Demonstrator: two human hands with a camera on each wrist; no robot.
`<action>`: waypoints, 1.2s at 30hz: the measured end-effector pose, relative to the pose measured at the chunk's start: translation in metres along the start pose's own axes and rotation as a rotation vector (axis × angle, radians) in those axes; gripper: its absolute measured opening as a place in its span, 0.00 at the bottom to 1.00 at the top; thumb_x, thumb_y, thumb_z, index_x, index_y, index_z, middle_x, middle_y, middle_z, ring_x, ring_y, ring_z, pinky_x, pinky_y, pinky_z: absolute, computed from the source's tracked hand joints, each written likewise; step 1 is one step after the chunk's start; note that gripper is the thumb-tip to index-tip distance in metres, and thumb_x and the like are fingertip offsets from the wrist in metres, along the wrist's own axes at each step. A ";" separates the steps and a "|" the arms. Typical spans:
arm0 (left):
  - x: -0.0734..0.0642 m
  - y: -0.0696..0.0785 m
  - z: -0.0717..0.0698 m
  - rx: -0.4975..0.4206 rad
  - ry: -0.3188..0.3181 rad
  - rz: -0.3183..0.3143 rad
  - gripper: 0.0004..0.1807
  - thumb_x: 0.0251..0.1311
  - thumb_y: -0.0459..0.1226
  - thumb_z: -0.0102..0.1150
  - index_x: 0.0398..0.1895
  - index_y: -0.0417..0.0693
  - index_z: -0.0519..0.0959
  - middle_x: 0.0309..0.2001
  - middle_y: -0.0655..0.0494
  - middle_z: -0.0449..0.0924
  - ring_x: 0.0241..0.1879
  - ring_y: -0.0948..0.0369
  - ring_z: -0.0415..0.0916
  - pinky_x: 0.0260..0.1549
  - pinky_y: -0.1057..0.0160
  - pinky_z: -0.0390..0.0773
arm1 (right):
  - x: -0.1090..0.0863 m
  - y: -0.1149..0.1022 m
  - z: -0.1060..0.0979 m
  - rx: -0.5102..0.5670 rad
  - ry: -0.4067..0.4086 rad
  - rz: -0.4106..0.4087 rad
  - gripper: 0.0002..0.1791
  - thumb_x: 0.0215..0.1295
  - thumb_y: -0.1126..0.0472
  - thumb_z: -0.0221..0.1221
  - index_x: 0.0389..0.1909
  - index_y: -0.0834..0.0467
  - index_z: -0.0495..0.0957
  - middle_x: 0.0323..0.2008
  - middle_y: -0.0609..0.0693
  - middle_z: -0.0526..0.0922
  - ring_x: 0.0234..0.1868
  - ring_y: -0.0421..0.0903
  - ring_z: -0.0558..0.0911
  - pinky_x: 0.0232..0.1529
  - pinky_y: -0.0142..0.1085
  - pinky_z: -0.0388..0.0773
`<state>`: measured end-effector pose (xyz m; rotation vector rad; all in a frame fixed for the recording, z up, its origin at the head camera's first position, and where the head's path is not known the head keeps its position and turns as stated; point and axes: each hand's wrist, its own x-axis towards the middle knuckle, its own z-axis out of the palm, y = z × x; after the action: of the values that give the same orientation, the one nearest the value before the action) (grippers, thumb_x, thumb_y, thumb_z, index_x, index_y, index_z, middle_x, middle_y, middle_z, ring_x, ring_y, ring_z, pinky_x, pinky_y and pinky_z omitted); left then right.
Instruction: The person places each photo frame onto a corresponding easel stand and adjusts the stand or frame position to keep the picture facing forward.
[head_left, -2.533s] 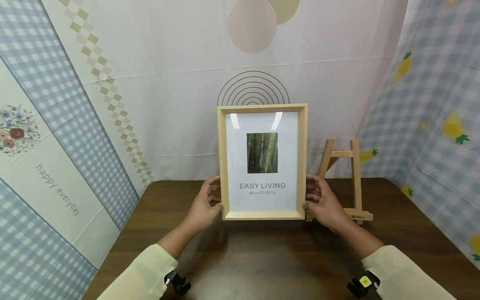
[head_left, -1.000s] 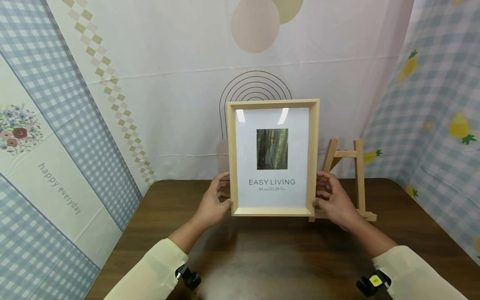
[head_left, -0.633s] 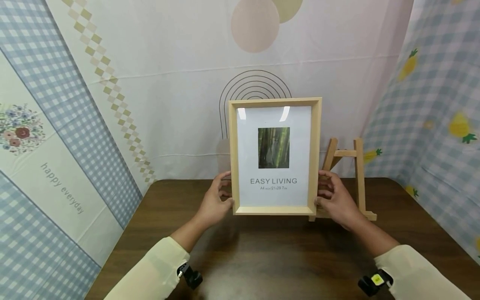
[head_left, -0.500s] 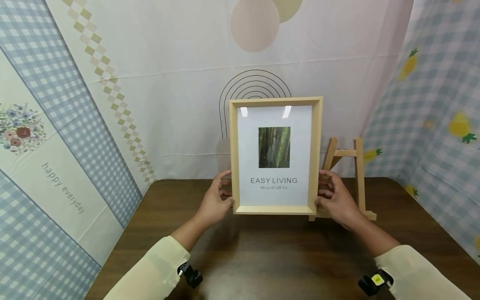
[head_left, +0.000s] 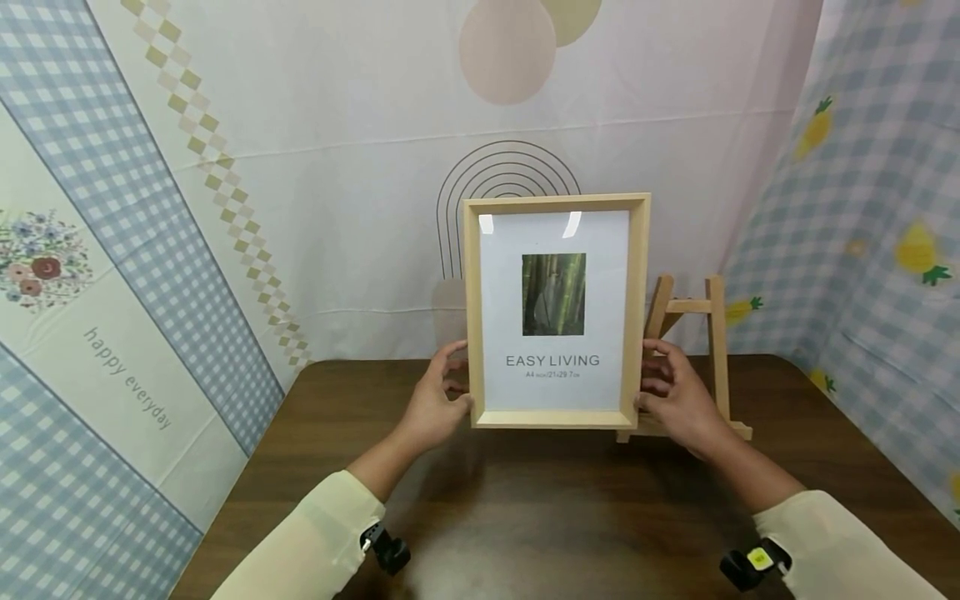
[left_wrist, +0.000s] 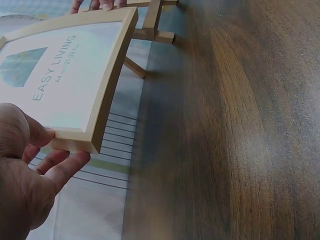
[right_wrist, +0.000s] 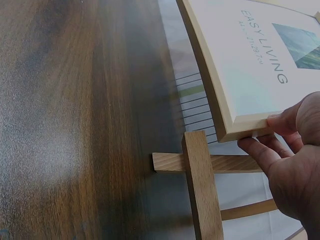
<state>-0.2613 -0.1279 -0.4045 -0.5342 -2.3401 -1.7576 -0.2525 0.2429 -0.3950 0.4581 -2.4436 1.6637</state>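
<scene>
Hanging beyond the brown table (head_left: 525,517) was pale cloth (head_left: 360,208). Left hand (head_left: 437,406) and right hand (head_left: 681,408) gripped the picture frame (head_left: 553,310), farther right than earlier.

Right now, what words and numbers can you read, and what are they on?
"EASY LIVING": on the sheet in the frame
"A4" and "21x29.7": same sheet; tiny letters beside them too blurred
"happy everyday": on the left cloth
Yellow tag: too small to read

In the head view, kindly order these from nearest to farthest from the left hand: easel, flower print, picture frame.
1. Picture frame: left hand grips its left side.
2. Easel: right, beyond the frame.
3. Flower print: far left.
</scene>
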 end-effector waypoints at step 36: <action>0.008 0.004 0.015 0.051 0.010 0.038 0.45 0.55 0.15 0.59 0.75 0.53 0.61 0.59 0.40 0.75 0.43 0.48 0.81 0.32 0.61 0.83 | 0.000 0.001 -0.014 -0.044 0.016 -0.002 0.46 0.65 0.80 0.58 0.79 0.61 0.46 0.64 0.72 0.67 0.57 0.67 0.75 0.41 0.36 0.85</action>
<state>-0.2661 -0.1114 -0.4024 -0.5574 -2.3452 -1.6763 -0.2535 0.2566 -0.3908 0.4396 -2.4621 1.6031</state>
